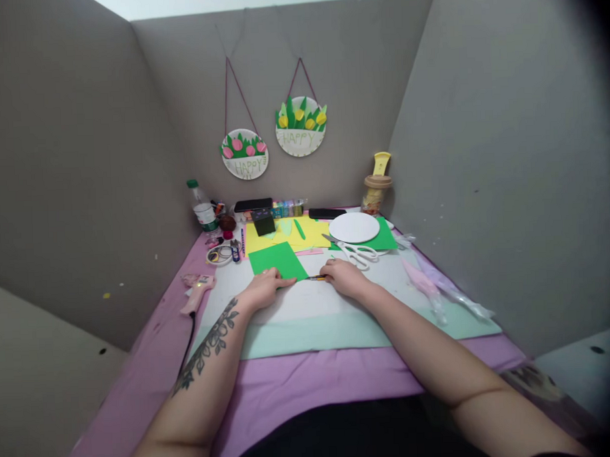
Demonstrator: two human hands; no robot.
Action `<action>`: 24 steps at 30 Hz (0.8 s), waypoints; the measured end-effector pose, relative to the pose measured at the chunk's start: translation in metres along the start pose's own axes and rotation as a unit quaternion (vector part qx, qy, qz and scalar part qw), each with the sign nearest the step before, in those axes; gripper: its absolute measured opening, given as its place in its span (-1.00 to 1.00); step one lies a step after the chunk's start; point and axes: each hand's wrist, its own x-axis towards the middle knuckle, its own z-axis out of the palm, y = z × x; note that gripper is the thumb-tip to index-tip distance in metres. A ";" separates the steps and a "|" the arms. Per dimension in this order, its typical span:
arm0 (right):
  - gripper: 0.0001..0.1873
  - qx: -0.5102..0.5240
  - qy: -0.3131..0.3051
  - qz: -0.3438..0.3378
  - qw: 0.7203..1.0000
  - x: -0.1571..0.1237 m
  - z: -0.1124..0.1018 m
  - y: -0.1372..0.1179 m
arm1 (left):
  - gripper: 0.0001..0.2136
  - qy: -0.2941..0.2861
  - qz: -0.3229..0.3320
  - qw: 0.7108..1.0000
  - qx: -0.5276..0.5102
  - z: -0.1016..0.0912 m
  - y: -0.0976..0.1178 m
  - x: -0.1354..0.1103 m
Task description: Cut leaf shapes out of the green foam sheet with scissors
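My left hand [264, 288] lies on the lower left part of a green paper sheet [279, 257], its index finger stretched along the near edge and its thumb apart. My right hand [344, 275] pinches a thin tool [317, 277] with a dark, narrow end and an orange part; its exact kind is too small to make out. The tool's tip points left and meets the sheet's near right corner. White-handled scissors [358, 253] lie just beyond my right hand.
Behind lie yellow paper [310, 235], a white paper plate [353, 227] and more green paper [386, 235]. A pink glue gun [198, 291] rests at left, near a water bottle [203, 209]. Plastic-wrapped pink material [424, 287] lies right. Flower plates [300, 142] hang on the back panel.
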 end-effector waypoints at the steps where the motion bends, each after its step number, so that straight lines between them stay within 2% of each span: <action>1: -0.75 0.000 0.000 -0.002 1.000 0.000 0.000 -0.002 | -0.52 -0.001 0.001 1.000 0.002 0.000 0.000 0.000; 17: -0.77 0.003 -0.009 -0.029 1.000 0.000 -0.003 -0.014 | -0.49 -0.017 0.012 1.000 0.017 0.001 -0.002 0.002; 24: -0.76 0.012 -0.010 -0.028 0.999 -0.002 -0.004 -0.013 | -0.63 0.012 0.029 0.999 -0.015 0.005 -0.009 0.003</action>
